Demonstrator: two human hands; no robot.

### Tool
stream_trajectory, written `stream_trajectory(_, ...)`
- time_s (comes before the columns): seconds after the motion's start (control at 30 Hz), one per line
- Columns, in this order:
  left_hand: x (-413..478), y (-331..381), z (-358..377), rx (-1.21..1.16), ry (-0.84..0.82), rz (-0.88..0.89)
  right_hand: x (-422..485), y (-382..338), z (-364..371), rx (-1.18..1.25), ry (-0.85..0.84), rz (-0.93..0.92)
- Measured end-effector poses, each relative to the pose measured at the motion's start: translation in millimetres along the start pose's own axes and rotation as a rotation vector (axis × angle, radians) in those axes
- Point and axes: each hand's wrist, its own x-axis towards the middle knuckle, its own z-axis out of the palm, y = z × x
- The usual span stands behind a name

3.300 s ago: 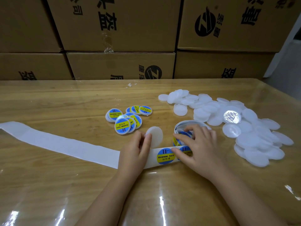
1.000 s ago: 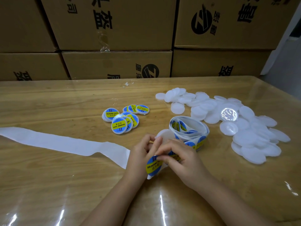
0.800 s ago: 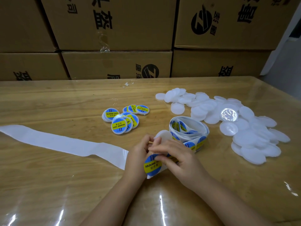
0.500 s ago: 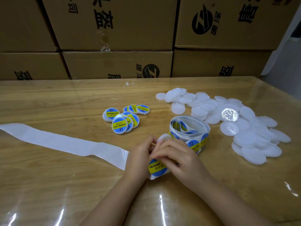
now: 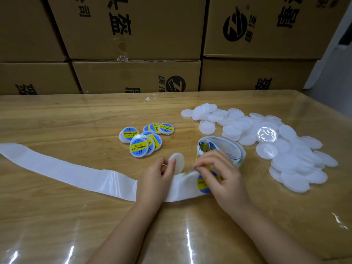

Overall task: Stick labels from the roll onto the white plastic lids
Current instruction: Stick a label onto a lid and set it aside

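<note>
My left hand point(image 5: 155, 180) holds a bare white lid point(image 5: 178, 162) upright between thumb and fingers, while resting on the white backing strip point(image 5: 76, 175). My right hand point(image 5: 219, 173) pinches a blue-and-yellow label point(image 5: 206, 166) just lifted off the strip; another label point(image 5: 202, 184) still sits on the strip under that hand. The loose label roll point(image 5: 224, 147) lies just behind my right hand. Several labelled lids point(image 5: 142, 141) lie in a small heap at the centre. A big pile of bare white lids point(image 5: 285, 149) spreads over the right.
The wooden table point(image 5: 57, 121) carries a glossy clear cover. Stacked cardboard boxes point(image 5: 133, 73) wall off its far edge. The empty backing strip trails to the left edge. A shiny clear lid point(image 5: 267, 134) lies in the white pile. The table's right edge runs beside a grey floor.
My hands have come apart. The label has been peeled from the strip and is now in my right fingers, and the bare lid in my left hand stands clear of it.
</note>
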Motion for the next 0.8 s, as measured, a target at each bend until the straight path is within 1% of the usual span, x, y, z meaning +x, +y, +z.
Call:
stream_trajectory(0.13, -0.5, 3.8, -2.2, -0.072, 0.077, 0.020, 4.5, -2.2, -5.6, 0.122, 0.089, 0.158)
stream_trajectory(0.23, 0.7, 9.7, -8.0, -0.233, 0.113, 0.089, 6.0, -3.9, -9.7, 0.206, 0.155, 0.275)
stream_trajectory(0.3, 0.9, 14.7, -13.3, -0.481, 0.072, 0.040, 6.7, -4.5, -11.9, 0.238, 0.171, 0.318)
stream_trajectory(0.37, -1.5, 20.7, -17.8, -0.720, -0.033, -0.017, 7.2, -4.3, -12.9, 0.244, 0.164, 0.349)
stream_trajectory(0.4, -3.2, 23.5, -19.0, -0.776, -0.089, -0.023, 7.2, -4.4, -13.0, 0.243, 0.159, 0.360)
stream_trajectory(0.47, -7.2, 29.4, -19.1, -0.813, -0.184, -0.010, 7.2, -5.8, -12.6, 0.234, 0.148, 0.359)
stream_trajectory(0.57, -12.6, 32.9, -16.9, -0.820, -0.290, 0.004, 7.7, -8.4, -11.9, 0.194, 0.115, 0.343)
stream_trajectory(0.63, -14.3, 32.5, -16.3, -0.821, -0.354, -0.007, 7.3, -7.7, -11.7, 0.159, 0.103, 0.363)
stream_trajectory(0.7, -14.7, 31.6, -16.1, -0.826, -0.402, -0.021, 7.2, -6.7, -12.0, 0.132, 0.105, 0.393)
stream_trajectory(0.8, -14.5, 31.1, -16.1, -0.835, -0.433, -0.041, 7.6, -5.4, -12.3, 0.110, 0.112, 0.413)
